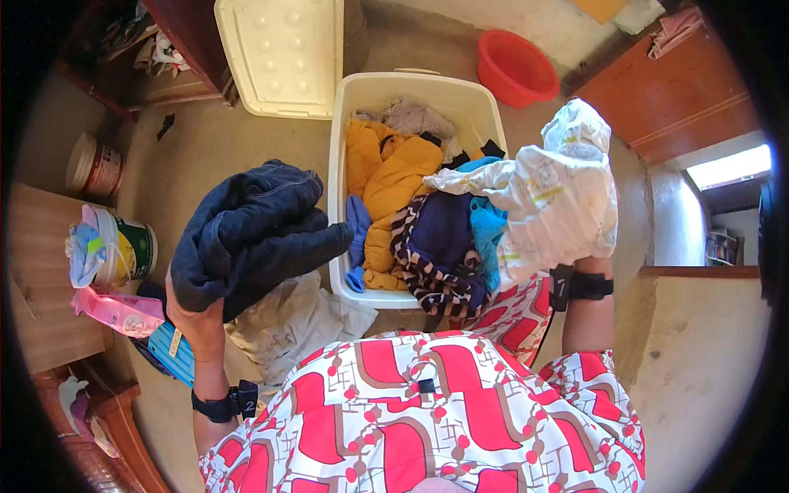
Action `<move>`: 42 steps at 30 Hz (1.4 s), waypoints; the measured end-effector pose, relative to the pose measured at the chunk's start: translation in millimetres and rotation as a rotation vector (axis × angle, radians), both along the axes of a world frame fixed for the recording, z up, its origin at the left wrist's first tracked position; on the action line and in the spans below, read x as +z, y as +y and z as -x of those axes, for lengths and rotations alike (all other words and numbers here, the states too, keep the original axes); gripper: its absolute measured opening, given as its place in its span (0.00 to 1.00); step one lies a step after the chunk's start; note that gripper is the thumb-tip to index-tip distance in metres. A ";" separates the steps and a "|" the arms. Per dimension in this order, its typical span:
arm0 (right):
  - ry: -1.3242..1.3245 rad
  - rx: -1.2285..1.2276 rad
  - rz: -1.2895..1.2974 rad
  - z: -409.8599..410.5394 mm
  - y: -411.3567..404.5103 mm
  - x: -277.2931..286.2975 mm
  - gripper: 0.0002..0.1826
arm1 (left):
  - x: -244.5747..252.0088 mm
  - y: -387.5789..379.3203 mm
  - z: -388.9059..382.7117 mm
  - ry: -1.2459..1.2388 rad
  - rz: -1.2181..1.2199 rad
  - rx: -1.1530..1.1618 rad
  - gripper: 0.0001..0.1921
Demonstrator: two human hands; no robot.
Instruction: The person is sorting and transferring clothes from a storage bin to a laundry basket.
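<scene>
My left hand (196, 323) grips a bundle of dark blue denim clothing (246, 228) to the left of a cream plastic storage box (416, 79). At the right of the box, a white printed cloth garment (558, 203) is held up and covers my right hand, so its fingers are hidden; the forearm shows below it. Inside the box lie a mustard yellow padded garment (400, 172), a grey-brown fuzzy cloth (419, 117), a dark patterned garment (441, 228), a turquoise garment (487, 219) and a blue cloth piece (357, 231). A beige cloth (302, 326) lies on the floor by the box's near left corner.
The cream box lid (280, 61) stands behind the box on the left, and a red plastic basin (516, 69) sits behind it on the right. Buckets (135, 249) and a pink plastic packet (129, 313) are at left. Wooden furniture (672, 92) stands at upper right.
</scene>
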State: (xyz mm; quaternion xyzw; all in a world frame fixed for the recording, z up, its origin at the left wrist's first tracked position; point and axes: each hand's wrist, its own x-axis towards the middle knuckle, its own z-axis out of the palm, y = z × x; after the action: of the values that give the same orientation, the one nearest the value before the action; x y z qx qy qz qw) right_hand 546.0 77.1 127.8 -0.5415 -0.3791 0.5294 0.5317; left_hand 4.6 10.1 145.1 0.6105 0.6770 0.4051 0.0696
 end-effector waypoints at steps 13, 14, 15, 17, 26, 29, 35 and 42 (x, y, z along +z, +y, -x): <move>0.022 -0.202 -0.162 -14.1 -27.2 24.9 0.18 | -8.8 2.1 6.7 -0.001 -0.003 0.051 0.31; 0.068 -0.223 -0.140 -13.2 -29.5 25.8 0.18 | -8.3 2.7 8.7 0.001 -0.004 0.051 0.31; 0.114 -0.243 -0.119 -12.1 -32.3 26.5 0.18 | -7.6 3.8 11.4 -0.053 0.009 0.044 0.31; 0.205 -0.284 -0.075 -9.9 -38.2 27.2 0.18 | -4.4 8.0 12.1 -0.105 0.020 0.036 0.31; -0.674 0.184 0.238 67.9 -42.1 -38.3 0.18 | 30.2 41.4 9.3 0.015 -0.171 0.034 0.33; -1.208 0.168 -0.050 80.3 -27.2 -48.0 0.29 | 36.3 44.5 13.1 0.119 -0.212 -0.003 0.33; -1.408 0.488 -0.116 80.5 -36.6 -96.5 0.44 | 41.9 60.7 2.5 0.124 -0.282 0.066 0.34; -1.455 0.605 -0.024 62.1 -21.7 -124.3 0.46 | 74.2 125.6 -93.4 0.029 -0.242 -0.215 0.34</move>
State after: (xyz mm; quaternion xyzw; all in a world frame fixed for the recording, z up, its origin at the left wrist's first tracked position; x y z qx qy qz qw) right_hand 483.8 55.4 3.5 -0.6197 -0.7683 0.1598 -0.0112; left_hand 98.0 135.7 219.3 0.6891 0.5551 0.4649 0.0286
